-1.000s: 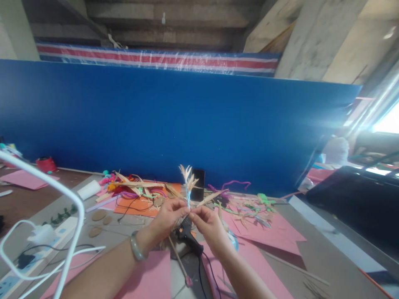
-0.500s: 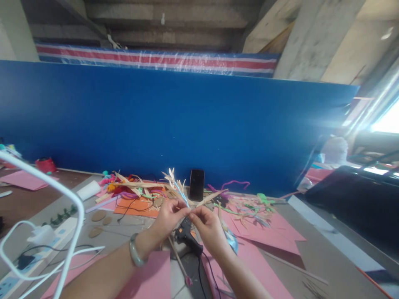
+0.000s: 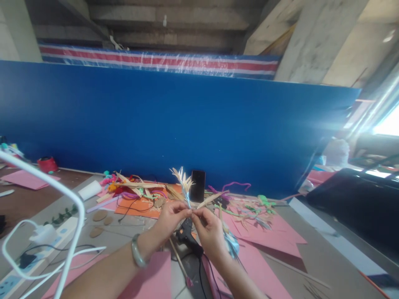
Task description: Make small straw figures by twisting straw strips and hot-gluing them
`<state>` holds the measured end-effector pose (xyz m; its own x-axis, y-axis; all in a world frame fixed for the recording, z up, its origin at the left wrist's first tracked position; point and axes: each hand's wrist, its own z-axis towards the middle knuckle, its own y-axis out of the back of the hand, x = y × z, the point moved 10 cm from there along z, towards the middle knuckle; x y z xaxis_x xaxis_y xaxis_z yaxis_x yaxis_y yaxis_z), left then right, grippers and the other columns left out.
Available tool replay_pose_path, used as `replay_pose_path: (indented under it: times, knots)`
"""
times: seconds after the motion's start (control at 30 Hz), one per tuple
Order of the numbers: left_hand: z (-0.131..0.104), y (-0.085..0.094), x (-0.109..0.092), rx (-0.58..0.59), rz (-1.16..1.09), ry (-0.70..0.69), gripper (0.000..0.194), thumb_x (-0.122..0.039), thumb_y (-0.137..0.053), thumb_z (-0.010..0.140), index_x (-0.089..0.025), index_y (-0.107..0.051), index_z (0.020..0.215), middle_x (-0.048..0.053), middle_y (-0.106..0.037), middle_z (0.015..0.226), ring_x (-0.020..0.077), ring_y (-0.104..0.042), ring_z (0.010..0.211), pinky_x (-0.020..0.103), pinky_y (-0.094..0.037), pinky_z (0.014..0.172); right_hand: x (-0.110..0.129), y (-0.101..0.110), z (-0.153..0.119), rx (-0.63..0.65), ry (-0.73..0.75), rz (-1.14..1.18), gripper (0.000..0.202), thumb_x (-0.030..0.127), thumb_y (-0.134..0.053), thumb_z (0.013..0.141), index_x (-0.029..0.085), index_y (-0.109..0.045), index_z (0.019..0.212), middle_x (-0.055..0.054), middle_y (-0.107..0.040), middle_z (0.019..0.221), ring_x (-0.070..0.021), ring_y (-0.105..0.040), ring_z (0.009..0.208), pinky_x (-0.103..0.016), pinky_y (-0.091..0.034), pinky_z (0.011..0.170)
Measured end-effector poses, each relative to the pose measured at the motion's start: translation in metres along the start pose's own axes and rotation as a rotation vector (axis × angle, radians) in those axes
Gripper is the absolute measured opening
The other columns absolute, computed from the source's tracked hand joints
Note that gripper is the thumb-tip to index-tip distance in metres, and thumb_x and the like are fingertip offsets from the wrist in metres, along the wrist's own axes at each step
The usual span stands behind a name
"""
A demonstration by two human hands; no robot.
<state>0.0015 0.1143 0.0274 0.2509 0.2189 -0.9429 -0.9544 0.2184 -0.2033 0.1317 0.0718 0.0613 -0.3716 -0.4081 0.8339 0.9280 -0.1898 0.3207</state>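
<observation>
A small bundle of pale, petal-like strips (image 3: 184, 181) stands upright on a light blue wrapped stem (image 3: 188, 200). My left hand (image 3: 173, 218), with a pale bangle at its wrist, pinches the lower end of the stem. From the other side my right hand (image 3: 208, 228) pinches the same spot, its fingertips touching those of the left. Just below the hands a black glue gun (image 3: 189, 238) lies on the table, its cord running toward me. Behind the bundle a dark phone (image 3: 198, 186) leans upright against the blue panel.
Orange paper (image 3: 135, 206) with coloured scraps lies to the left, pink sheets (image 3: 268, 234) with cut strips to the right. A power strip (image 3: 40, 257) and a white curved tube (image 3: 81, 216) occupy the left front. A blue panel (image 3: 174, 124) rises behind.
The petal-like bundle has turned and stands more upright, its strips shifted slightly right and now fanned out toward the phone. Both hands remain pinched together at almost the same place.
</observation>
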Motion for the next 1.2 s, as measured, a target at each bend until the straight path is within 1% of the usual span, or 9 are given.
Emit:
replay_pose_path:
  times: [0.1, 0.3, 0.47, 0.63, 0.77, 0.93, 1.1, 1.2]
  knots:
    - [0.001, 0.0, -0.009, 0.021, 0.092, -0.067, 0.015, -0.028, -0.073, 0.076, -0.014, -0.072, 0.072, 0.002, -0.066, 0.072, 0.0165, -0.058, 0.072, 0.025, -0.044, 0.069, -0.001, 0.0, 0.002, 0.023, 0.009, -0.026, 0.019, 0.034, -0.063, 0.085, 0.018, -0.071, 0.077, -0.005, -0.072, 0.071, -0.0213, -0.064, 0.068, -0.029, -0.046, 0.064]
    - [0.002, -0.002, -0.01, 0.071, 0.21, -0.067, 0.017, -0.029, -0.066, 0.082, -0.013, -0.071, 0.08, 0.004, -0.068, 0.075, 0.0175, -0.06, 0.073, 0.025, -0.044, 0.067, -0.006, -0.001, 0.007, 0.087, -0.032, -0.075, 0.018, 0.032, -0.062, 0.085, 0.017, -0.071, 0.083, -0.007, -0.075, 0.079, -0.0234, -0.068, 0.076, -0.03, -0.049, 0.069]
    - [0.001, -0.001, 0.001, 0.09, 0.3, -0.022, 0.02, -0.03, -0.059, 0.086, -0.014, -0.067, 0.079, -0.001, -0.058, 0.062, 0.0131, -0.053, 0.06, 0.022, -0.04, 0.057, -0.008, -0.001, 0.009, 0.125, -0.043, -0.144, 0.021, 0.031, -0.056, 0.088, 0.016, -0.071, 0.085, -0.008, -0.075, 0.081, -0.023, -0.068, 0.076, -0.03, -0.049, 0.068]
    - [0.002, -0.003, 0.01, 0.113, 0.302, 0.033, 0.017, -0.029, -0.059, 0.085, -0.013, -0.066, 0.081, -0.002, -0.054, 0.061, 0.0114, -0.049, 0.056, 0.021, -0.036, 0.053, -0.011, 0.0, 0.01, 0.141, -0.02, -0.206, 0.017, 0.026, -0.055, 0.086, 0.018, -0.07, 0.085, -0.007, -0.074, 0.081, -0.0222, -0.067, 0.074, -0.029, -0.048, 0.066]
    - [0.002, -0.005, 0.011, 0.123, 0.274, 0.064, 0.015, -0.027, -0.06, 0.082, -0.014, -0.061, 0.074, -0.003, -0.051, 0.058, 0.0107, -0.047, 0.054, 0.021, -0.036, 0.051, -0.01, 0.001, 0.011, 0.145, 0.015, -0.249, 0.016, 0.024, -0.054, 0.085, 0.019, -0.069, 0.084, -0.006, -0.072, 0.08, -0.0217, -0.066, 0.075, -0.03, -0.047, 0.068]
    - [0.002, -0.005, 0.014, 0.124, 0.263, 0.122, 0.019, -0.03, -0.063, 0.079, -0.016, -0.056, 0.067, -0.005, -0.049, 0.053, 0.0104, -0.046, 0.049, 0.021, -0.035, 0.048, -0.007, -0.001, 0.012, 0.152, 0.073, -0.332, 0.016, 0.023, -0.052, 0.086, 0.019, -0.067, 0.081, -0.006, -0.071, 0.079, -0.0218, -0.065, 0.075, -0.03, -0.045, 0.068]
    - [0.001, -0.007, 0.011, 0.144, 0.218, 0.155, 0.021, -0.033, -0.065, 0.077, -0.017, -0.056, 0.067, -0.004, -0.051, 0.053, 0.0111, -0.049, 0.048, 0.022, -0.036, 0.049, -0.006, -0.005, 0.011, 0.183, 0.126, -0.373, 0.018, 0.022, -0.05, 0.087, 0.018, -0.065, 0.078, -0.006, -0.069, 0.077, -0.0215, -0.064, 0.074, -0.03, -0.044, 0.067]
    - [0.002, -0.005, 0.006, 0.131, 0.207, 0.132, 0.023, -0.033, -0.068, 0.076, -0.016, -0.057, 0.066, -0.004, -0.052, 0.055, 0.0105, -0.049, 0.05, 0.022, -0.036, 0.05, -0.008, -0.006, 0.013, 0.192, 0.126, -0.366, 0.016, 0.021, -0.05, 0.087, 0.018, -0.064, 0.08, -0.006, -0.069, 0.079, -0.0214, -0.064, 0.075, -0.029, -0.044, 0.067]
